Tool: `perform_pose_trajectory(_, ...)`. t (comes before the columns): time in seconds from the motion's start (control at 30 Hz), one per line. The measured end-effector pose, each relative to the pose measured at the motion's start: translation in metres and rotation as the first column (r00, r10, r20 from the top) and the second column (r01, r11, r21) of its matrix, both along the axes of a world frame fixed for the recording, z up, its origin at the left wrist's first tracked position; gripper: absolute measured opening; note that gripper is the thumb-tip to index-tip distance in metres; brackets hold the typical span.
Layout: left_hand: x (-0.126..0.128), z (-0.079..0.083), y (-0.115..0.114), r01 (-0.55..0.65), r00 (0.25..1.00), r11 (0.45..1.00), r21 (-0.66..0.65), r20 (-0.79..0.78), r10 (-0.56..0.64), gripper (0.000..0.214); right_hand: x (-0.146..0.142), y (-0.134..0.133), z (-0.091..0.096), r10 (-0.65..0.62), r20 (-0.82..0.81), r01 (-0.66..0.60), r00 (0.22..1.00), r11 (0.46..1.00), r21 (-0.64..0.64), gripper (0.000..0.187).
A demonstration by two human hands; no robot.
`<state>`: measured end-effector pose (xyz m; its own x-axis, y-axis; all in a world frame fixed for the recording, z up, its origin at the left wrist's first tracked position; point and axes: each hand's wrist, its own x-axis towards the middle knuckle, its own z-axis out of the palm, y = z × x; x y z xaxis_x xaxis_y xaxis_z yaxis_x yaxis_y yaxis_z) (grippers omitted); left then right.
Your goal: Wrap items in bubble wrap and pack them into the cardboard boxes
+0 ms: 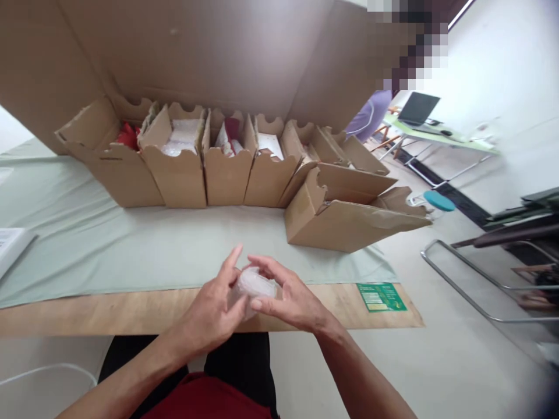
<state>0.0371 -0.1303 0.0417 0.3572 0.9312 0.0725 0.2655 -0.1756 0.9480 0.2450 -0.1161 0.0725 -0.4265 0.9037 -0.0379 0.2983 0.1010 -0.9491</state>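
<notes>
Between my two hands, over the table's wooden front edge, is a small bundle in clear, whitish plastic wrap [257, 285]; what lies inside it cannot be made out. My left hand [218, 305] grips the bundle from the left, thumb in front and index finger pointing up and away. On the other side my right hand [290, 294] curls around it, with the thumb pressed on its near face and the fingers behind. Beyond the hands a pale green cloth [174, 250] covers most of the table.
A row of open cardboard bins [229, 180] holds red and white packets, backed by a tall cardboard panel [196, 52]. Another cardboard bin [345, 224] juts out at right. A green printed card [382, 297] lies by the front edge; a white box [13, 247] sits at left.
</notes>
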Motion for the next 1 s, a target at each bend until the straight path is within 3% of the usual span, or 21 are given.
perform_pose_trajectory(0.1, 0.014, 0.004, 0.004, 0.125, 0.987, 0.975, 0.182, -0.122, -0.104, 0.077, 0.015, -0.005, 0.013, -0.048, 0.115, 0.04, 0.992, 0.996, 0.075, 0.019)
perform_pose_trajectory(0.23, 0.032, 0.034, 0.029, 0.188, 0.97, 0.887, 0.422, -0.219, -0.102, 0.076, 0.053, -0.018, 0.042, -0.202, 0.248, 0.128, 0.948, 0.95, 0.284, 0.011)
perform_pose_trajectory(0.33, 0.061, 0.066, 0.064, 0.149, 0.977, 0.751, 0.643, -0.211, -0.013, 0.065, 0.096, -0.024, 0.078, -0.371, 0.23, 0.255, 0.9, 0.875, 0.411, 0.012)
perform_pose_trajectory(0.37, 0.074, 0.075, 0.078, 0.149, 0.978, 0.697, 0.702, -0.207, 0.0, 0.062, 0.111, -0.023, 0.091, -0.482, 0.176, 0.352, 0.858, 0.803, 0.481, 0.012)
perform_pose_trajectory(0.4, 0.088, 0.082, 0.091, 0.161, 0.977, 0.651, 0.742, -0.214, 0.003, 0.061, 0.126, -0.019, 0.103, -0.607, 0.089, 0.462, 0.79, 0.684, 0.564, 0.013)
perform_pose_trajectory(0.43, 0.103, 0.087, 0.103, 0.183, 0.972, 0.619, 0.764, -0.234, 0.001, 0.059, 0.14, -0.013, 0.115, -0.716, -0.013, 0.554, 0.698, 0.528, 0.644, 0.015)
perform_pose_trajectory(0.5, 0.128, 0.091, 0.122, 0.249, 0.954, 0.585, 0.772, -0.299, -0.013, 0.048, 0.166, 0.006, 0.134, -0.842, -0.156, 0.604, 0.516, 0.228, 0.764, 0.018)
perform_pose_trajectory(0.53, 0.137, 0.089, 0.128, 0.276, 0.944, 0.575, 0.77, -0.328, -0.014, 0.037, 0.177, 0.017, 0.141, -0.876, -0.149, 0.567, 0.459, 0.16, 0.808, 0.02)
perform_pose_trajectory(0.57, 0.144, 0.087, 0.131, 0.293, 0.938, 0.562, 0.773, -0.346, -0.013, 0.025, 0.188, 0.029, 0.145, -0.903, -0.081, 0.513, 0.423, 0.164, 0.843, 0.023)
perform_pose_trajectory(0.6, 0.148, 0.083, 0.131, 0.298, 0.937, 0.546, 0.783, -0.349, -0.012, 0.018, 0.198, 0.04, 0.148, -0.916, 0.038, 0.455, 0.4, 0.234, 0.859, 0.024)
perform_pose_trajectory(0.67, 0.15, 0.075, 0.128, 0.283, 0.946, 0.513, 0.81, -0.324, -0.011, 0.019, 0.213, 0.062, 0.147, -0.879, 0.332, 0.354, 0.342, 0.448, 0.821, 0.026)
perform_pose_trajectory(0.73, 0.148, 0.069, 0.124, 0.262, 0.955, 0.497, 0.827, -0.297, -0.01, 0.021, 0.221, 0.081, 0.141, -0.787, 0.578, 0.263, 0.215, 0.616, 0.742, 0.027)
perform_pose_trajectory(0.8, 0.147, 0.067, 0.124, 0.253, 0.958, 0.497, 0.83, -0.288, -0.006, 0.023, 0.222, 0.097, 0.135, -0.7, 0.713, 0.179, 0.045, 0.708, 0.683, 0.027)
perform_pose_trajectory(0.87, 0.148, 0.067, 0.126, 0.247, 0.96, 0.5, 0.83, -0.28, -0.01, 0.023, 0.216, 0.111, 0.132, -0.61, 0.788, 0.115, -0.078, 0.78, 0.615, 0.028)
perform_pose_trajectory(1.0, 0.151, 0.066, 0.13, 0.23, 0.967, 0.508, 0.83, -0.256, -0.019, 0.021, 0.197, 0.129, 0.136, -0.44, 0.889, -0.021, -0.125, 0.897, 0.441, 0.026)
